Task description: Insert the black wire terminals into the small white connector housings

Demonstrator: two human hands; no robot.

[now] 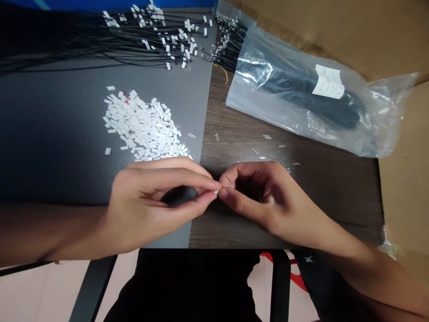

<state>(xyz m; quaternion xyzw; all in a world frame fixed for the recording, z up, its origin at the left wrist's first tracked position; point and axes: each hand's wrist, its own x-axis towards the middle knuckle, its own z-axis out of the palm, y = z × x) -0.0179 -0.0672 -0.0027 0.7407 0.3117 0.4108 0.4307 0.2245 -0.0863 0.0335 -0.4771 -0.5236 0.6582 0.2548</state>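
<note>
My left hand [157,197] and my right hand [258,197] meet fingertip to fingertip over the table's front edge. Both are closed in a pinch on one tiny white plastic connector [216,192], which barely shows between the fingertips. Whether a wire runs into it is hidden by the fingers. A heap of the same white connectors [144,127] lies on the dark grey mat [50,134] just beyond my left hand. Black wires with white connectors fitted [157,36] are spread at the far side of the mat.
A clear plastic bag [301,96] holding a bundle of black wires lies at the right on the wooden tabletop [318,188]. Bare wire ends [228,42] stick out of its mouth. Brown cardboard [368,27] stands behind and to the right. A few loose bits dot the wood.
</note>
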